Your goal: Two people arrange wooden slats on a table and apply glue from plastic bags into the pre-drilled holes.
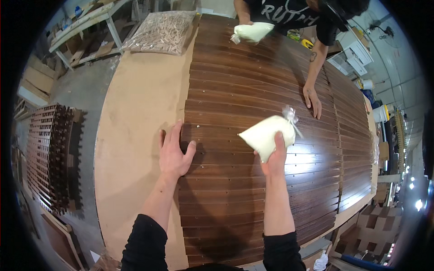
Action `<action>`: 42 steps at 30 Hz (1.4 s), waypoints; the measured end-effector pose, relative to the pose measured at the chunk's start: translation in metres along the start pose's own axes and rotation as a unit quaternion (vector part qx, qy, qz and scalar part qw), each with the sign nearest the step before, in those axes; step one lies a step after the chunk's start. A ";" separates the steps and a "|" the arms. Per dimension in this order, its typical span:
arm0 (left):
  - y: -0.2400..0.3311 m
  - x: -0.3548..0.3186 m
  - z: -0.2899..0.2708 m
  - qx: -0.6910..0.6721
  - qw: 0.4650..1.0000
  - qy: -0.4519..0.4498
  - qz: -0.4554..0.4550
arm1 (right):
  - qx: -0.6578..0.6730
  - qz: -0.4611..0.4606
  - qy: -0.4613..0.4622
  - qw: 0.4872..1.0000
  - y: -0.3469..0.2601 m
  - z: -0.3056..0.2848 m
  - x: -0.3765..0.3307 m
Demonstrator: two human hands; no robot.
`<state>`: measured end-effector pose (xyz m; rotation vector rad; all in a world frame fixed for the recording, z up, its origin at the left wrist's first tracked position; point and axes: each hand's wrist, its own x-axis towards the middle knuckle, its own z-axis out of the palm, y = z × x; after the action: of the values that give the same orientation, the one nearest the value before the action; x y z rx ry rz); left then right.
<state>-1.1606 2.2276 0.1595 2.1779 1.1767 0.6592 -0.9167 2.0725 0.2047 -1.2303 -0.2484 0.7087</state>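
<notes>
My right hand (273, 159) grips a white, cone-shaped plastic bag of cream-coloured paste (264, 134), its pointed tip aimed left just above the wood. My left hand (174, 151) lies flat with fingers spread on the left ends of the dark brown wooden slats (235, 90), which lie side by side with small holes along them. Across the table another person holds a similar white bag (252, 32) in one hand and rests the other hand (313, 100) flat on the slats.
The slats lie on a light brown board table (140, 113). A clear bag of small wooden dowels (160, 32) sits at the far left corner. A stack of dark slats (49, 158) stands on the floor at left. Cardboard boxes (370, 226) lie at right.
</notes>
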 end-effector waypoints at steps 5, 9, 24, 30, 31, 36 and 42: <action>-0.002 0.000 -0.002 0.012 1.000 0.011 0.010 | -0.118 -0.059 0.002 0.991 -0.005 0.026 0.023; -0.004 0.000 0.001 0.005 1.000 0.023 0.019 | -0.114 -0.035 0.017 0.993 -0.001 0.037 0.026; 0.000 0.001 -0.005 0.004 0.999 0.017 0.033 | -0.200 -0.034 0.061 0.977 0.003 0.052 0.035; -0.001 0.000 -0.003 0.006 0.999 0.021 0.035 | -0.251 -0.044 0.071 0.964 0.004 0.049 0.033; -0.002 0.000 -0.002 0.009 0.999 0.020 0.035 | -0.279 -0.050 0.078 0.956 0.004 0.047 0.031; 0.001 0.001 -0.005 -0.008 0.999 0.020 0.030 | -0.178 -0.012 0.076 0.981 -0.012 0.042 0.016; 0.000 0.000 -0.003 -0.004 0.999 0.027 0.038 | -0.216 -0.015 0.066 0.974 -0.013 0.039 0.007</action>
<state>-1.1625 2.2287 0.1613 2.2197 1.1208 0.7579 -0.9282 2.1048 0.2284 -1.6785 -0.3208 0.5592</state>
